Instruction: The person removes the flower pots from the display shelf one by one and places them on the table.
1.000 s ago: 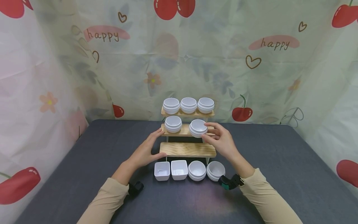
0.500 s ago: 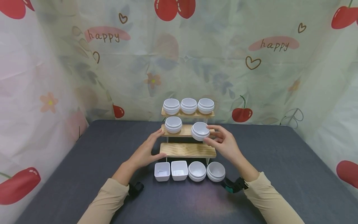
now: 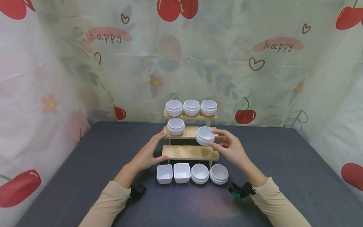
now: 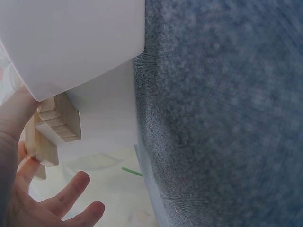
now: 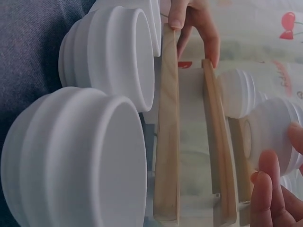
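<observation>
The right hand (image 3: 231,148) pinches a white, round, ridged bowl (image 3: 204,138) by its right side, thumb on the near side and fingertips on the far side. The bowl hangs off the wood, before the right end of the pale wooden middle shelf (image 3: 189,132), and looks slightly tilted; it is best kept level, with its base clear of the shelf's near edge. The left hand (image 3: 147,153) spreads wide at the left end, thumb at the pale wooden lowest shelf (image 3: 184,152) and a finger at the middle one. That brace should stay light and steady, as a bump could rock the three white round bowls (image 3: 191,108) on the far top shelf and the single white round bowl (image 3: 175,127) at the middle shelf's left. The right wrist is best held high, since two white square bowls (image 3: 182,176) and two white round bowls (image 3: 199,176) stand in a row near on the dark worktop (image 3: 85,189), the rightmost closest to that forearm.
</observation>
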{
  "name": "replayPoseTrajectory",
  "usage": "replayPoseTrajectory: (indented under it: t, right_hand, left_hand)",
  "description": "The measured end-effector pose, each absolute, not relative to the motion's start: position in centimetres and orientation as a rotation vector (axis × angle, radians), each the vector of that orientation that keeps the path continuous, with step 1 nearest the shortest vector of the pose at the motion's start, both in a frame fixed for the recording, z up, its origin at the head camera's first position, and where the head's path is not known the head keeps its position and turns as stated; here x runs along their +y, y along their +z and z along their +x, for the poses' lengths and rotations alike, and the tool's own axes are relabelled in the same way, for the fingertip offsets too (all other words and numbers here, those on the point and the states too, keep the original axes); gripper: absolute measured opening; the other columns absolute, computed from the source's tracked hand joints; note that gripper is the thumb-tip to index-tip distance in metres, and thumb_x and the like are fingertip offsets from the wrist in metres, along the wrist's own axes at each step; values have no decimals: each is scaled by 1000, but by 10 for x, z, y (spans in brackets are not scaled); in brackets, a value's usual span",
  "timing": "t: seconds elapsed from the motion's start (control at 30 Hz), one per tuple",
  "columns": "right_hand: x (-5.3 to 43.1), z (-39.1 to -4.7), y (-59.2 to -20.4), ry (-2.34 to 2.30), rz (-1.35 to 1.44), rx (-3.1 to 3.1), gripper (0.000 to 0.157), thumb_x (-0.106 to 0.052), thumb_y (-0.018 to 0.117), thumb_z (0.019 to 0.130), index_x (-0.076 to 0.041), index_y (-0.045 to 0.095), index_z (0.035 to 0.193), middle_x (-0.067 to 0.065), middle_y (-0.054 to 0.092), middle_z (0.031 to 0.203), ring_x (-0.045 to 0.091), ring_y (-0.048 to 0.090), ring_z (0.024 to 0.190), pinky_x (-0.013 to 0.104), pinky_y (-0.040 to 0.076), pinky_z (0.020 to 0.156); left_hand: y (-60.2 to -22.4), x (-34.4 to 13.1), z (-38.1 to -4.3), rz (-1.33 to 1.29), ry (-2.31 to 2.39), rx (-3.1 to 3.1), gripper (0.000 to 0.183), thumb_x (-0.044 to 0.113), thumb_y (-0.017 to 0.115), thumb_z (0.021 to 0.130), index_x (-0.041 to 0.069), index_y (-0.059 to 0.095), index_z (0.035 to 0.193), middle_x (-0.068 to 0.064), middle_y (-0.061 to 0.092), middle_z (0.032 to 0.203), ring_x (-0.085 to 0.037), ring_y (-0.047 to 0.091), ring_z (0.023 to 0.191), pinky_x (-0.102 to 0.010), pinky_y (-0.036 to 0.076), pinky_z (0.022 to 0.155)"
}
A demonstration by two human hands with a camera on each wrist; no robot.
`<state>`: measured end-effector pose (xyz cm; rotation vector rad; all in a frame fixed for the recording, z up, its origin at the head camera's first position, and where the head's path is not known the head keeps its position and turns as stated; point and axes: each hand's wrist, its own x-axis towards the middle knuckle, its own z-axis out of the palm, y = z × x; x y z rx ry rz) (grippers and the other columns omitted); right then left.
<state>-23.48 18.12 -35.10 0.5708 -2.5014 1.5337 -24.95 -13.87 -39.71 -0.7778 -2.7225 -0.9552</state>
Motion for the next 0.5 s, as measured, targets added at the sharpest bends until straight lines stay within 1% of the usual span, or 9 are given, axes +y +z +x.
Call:
replayPoseTrajectory:
  t: [0.2, 0.5]
  right_hand:
    - [184, -232, -352, 1562, 575, -2500, 42, -11, 70, 83, -6, 55, 122, 26, 66, 108, 18, 66, 63, 20, 46, 56]
    - [190, -229, -353, 1590, 596, -2491, 42, -9, 70, 83, -5, 54, 121, 27, 65, 109, 17, 67, 66, 21, 50, 59]
  left_hand:
    - [-397, -139, -249, -792, -955, -2707, 85, 27, 75, 78, 12, 27, 146, -11, 23, 155, -32, 29, 140, -53, 32, 109]
    - [-397, -139, -250, -790, -959, -2715, 85, 28, 75, 79, 12, 26, 146, -10, 22, 155, -31, 28, 141, -52, 32, 110]
